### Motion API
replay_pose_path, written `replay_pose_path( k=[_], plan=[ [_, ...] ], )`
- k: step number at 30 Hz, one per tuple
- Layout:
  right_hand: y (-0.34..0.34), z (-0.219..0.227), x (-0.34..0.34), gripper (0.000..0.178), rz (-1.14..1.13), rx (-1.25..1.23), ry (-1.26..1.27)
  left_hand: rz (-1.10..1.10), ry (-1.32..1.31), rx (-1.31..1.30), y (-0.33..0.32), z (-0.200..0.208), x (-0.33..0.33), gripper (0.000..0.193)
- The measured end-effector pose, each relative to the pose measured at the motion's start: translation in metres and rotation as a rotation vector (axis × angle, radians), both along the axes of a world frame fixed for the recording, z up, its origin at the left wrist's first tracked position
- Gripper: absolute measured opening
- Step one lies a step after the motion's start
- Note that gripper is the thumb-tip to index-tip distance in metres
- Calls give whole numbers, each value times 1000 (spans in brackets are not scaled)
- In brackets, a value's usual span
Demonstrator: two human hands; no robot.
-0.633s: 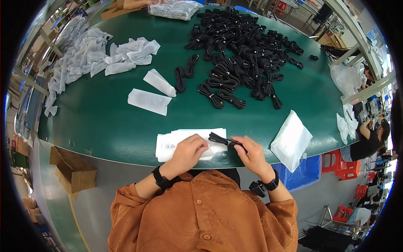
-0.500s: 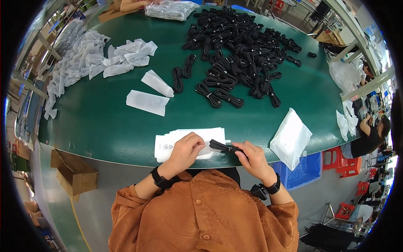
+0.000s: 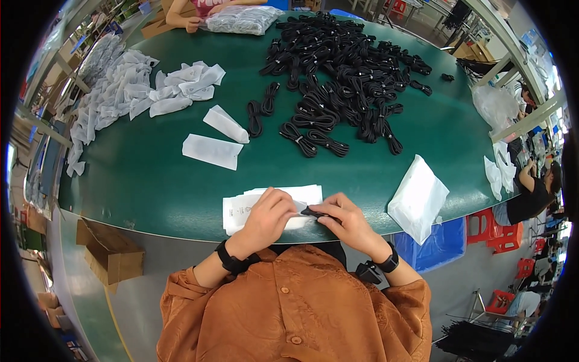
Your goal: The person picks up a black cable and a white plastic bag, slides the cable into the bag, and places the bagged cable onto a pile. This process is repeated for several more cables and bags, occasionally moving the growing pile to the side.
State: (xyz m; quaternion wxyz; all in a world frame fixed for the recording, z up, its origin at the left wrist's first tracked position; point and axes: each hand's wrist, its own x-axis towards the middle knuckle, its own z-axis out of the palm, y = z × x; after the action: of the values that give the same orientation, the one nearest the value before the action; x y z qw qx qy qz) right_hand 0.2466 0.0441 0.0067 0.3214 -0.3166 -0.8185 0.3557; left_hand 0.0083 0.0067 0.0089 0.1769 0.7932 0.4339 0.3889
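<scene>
Near the front edge of the green table lies a stack of white bags [image 3: 238, 208] with small dark print. My left hand [image 3: 268, 216] is closed at the mouth of the top bag, its thumb and fingers pinching the edge. A bundled black cable [image 3: 313, 212] is gripped by my right hand [image 3: 347, 222], its far end at the bag's opening. The fingers cover most of the cable, so how far it sits inside the bag is hidden. Two white bags, one flat [image 3: 211, 151] and one bulging [image 3: 226, 123], lie beyond my left hand.
A big heap of black cables [image 3: 338, 72] covers the far middle of the green table [image 3: 163, 187]. Filled white pouches [image 3: 120, 90] pile up at left. A white packet [image 3: 418, 199] lies at right, above a blue bin [image 3: 437, 244]. Across the table, a person's hand [image 3: 193, 24] is beside a plastic-wrapped pack [image 3: 241, 19].
My right hand has moved left, bringing the cable to the bag's mouth beside my left hand. Across the table, the other person's hand has come further into view.
</scene>
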Motion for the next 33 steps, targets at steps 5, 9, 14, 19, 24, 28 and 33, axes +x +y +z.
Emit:
replay_pose_path(
  k=[5,9,14,19,24,28,33],
  plan=[
    [-1,15,-22,23,-108,-10,-1,76,-70,4,6,5,-3,10],
    [2,16,-46,28,-82,-71,159,95,-231,-137,9,19,-9,8],
    [54,17,-46,36,-206,266,64,171,-875,-398,27,35,-59,6],
    [112,-10,-17,33,-458,733,-362,286,-967,-203,55,29,-126,20],
    [97,-26,-5,32,-373,429,-525,624,-158,181,35,47,-79,27],
    [67,-21,0,30,-339,202,-274,51,-44,-208,0,13,-18,22],
    [20,1,3,30,-271,27,-66,32,141,18,-6,-16,12,16]
  ],
)
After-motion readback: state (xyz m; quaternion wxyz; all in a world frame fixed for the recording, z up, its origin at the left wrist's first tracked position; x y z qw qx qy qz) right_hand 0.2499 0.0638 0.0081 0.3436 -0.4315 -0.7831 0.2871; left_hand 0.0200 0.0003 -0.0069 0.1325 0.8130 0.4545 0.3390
